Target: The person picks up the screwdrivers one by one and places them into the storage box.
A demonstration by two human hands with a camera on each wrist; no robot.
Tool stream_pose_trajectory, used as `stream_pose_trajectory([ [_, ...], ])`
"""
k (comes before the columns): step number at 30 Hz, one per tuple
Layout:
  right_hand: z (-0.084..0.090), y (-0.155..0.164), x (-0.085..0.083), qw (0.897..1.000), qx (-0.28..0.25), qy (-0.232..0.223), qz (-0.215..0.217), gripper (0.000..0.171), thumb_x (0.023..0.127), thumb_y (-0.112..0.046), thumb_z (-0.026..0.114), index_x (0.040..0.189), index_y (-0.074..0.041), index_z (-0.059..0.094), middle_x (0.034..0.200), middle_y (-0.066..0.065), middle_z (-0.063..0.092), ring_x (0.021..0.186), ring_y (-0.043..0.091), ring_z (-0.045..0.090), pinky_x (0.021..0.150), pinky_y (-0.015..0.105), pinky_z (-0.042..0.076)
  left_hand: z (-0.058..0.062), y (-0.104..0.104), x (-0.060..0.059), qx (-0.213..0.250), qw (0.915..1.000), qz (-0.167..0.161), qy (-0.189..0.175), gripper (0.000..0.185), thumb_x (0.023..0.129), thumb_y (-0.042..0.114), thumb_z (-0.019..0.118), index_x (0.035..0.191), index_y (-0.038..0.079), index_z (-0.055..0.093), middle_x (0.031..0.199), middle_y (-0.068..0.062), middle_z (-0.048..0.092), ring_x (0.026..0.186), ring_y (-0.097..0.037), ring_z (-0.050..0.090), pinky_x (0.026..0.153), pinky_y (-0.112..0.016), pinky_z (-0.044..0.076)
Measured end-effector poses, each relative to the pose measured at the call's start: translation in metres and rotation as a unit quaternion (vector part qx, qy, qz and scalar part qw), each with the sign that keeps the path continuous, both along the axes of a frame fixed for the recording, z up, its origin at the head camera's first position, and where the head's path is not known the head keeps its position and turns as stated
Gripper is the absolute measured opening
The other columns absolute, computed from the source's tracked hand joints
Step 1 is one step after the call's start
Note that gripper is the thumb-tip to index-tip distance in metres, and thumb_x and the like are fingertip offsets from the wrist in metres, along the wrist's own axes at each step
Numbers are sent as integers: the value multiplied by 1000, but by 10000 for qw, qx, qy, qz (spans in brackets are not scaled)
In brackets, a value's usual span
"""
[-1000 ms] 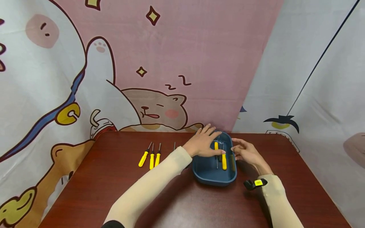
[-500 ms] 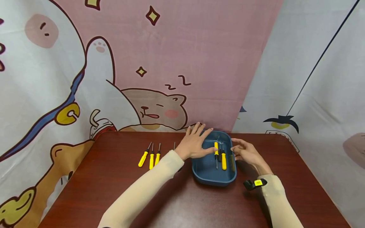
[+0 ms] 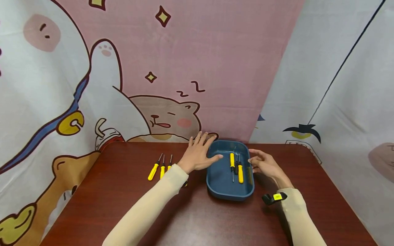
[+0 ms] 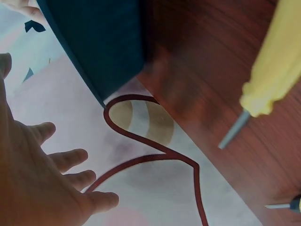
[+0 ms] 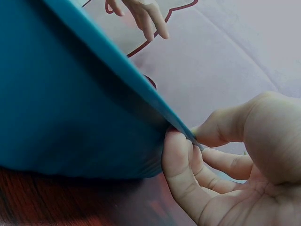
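Note:
A blue plastic box (image 3: 219,184) stands on the table. Its right rim is pinched between thumb and fingers of my right hand (image 3: 267,166), as the right wrist view shows closely on the box wall (image 5: 84,103). My left hand (image 3: 195,156), fingers spread and nothing in it, hovers beside the box's left rim. Inside the box lie a yellow-handled screwdriver (image 3: 232,160), another yellow screwdriver (image 3: 240,174) and a dark-handled one (image 3: 236,168) between them. In the left wrist view, a yellow screwdriver (image 4: 273,66) lies on the table near the left hand (image 4: 42,174).
Left of my left arm lie a yellow screwdriver (image 3: 154,172), a second screwdriver (image 3: 162,171) and a third screwdriver (image 3: 169,163), partly behind the sleeve. Another screwdriver (image 3: 185,183) shows beside the sleeve. A printed curtain (image 3: 227,85) hangs behind the table's back edge.
My left hand has moved left from above the box, uncovering the screwdrivers inside. The right hand keeps its hold on the rim, and the box stays in place.

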State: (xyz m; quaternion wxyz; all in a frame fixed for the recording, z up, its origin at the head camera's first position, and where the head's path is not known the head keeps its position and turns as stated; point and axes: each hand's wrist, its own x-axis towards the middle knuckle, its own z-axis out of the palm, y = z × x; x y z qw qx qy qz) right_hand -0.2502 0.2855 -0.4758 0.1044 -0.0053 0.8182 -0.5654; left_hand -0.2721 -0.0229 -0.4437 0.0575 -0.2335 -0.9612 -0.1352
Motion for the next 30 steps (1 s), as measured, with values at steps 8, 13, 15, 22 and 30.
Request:
stream_pose_trajectory([
  [8, 1, 0, -1, 10000, -40, -13, 37, 59, 103, -11, 55, 158, -7, 35, 127, 31, 62, 87, 19, 66, 73, 32, 62, -1, -21, 0, -28, 9993, 373, -70, 90, 92, 80, 43, 164, 31, 22, 172, -11, 19, 161, -34, 9, 127, -64, 14],
  [13, -1, 1, -1, 10000, -12, -41, 10, 58, 102, -11, 55, 157, -8, 36, 127, 31, 62, 87, 20, 67, 74, 32, 62, -2, -34, 1, 107, 9988, 477, -54, 89, 93, 78, 46, 164, 29, 24, 171, -13, 22, 161, -36, 11, 126, -65, 15],
  [15, -1, 2, -1, 10000, -2, -56, 4, 59, 102, -10, 54, 158, -8, 36, 127, 31, 62, 87, 21, 67, 74, 32, 62, -3, -38, 2, 144, 9986, 501, -67, 89, 93, 78, 45, 164, 29, 24, 171, -13, 22, 161, -37, 11, 126, -66, 13],
  [22, -1, 3, -1, 10000, 7, -47, -17, 59, 102, -10, 53, 158, -8, 35, 127, 30, 62, 88, 22, 67, 75, 32, 62, -3, -54, 1, 82, 9978, 648, -147, 88, 93, 79, 42, 164, 29, 23, 171, -13, 19, 161, -36, 6, 126, -66, 12],
  [30, -3, 3, -2, 10000, 15, -55, -27, 58, 102, -10, 54, 157, -8, 36, 125, 29, 63, 88, 22, 66, 74, 31, 62, -5, -72, 1, 169, 9965, 809, -88, 87, 93, 76, 47, 163, 28, 26, 169, -18, 24, 159, -42, 13, 125, -68, 15],
])
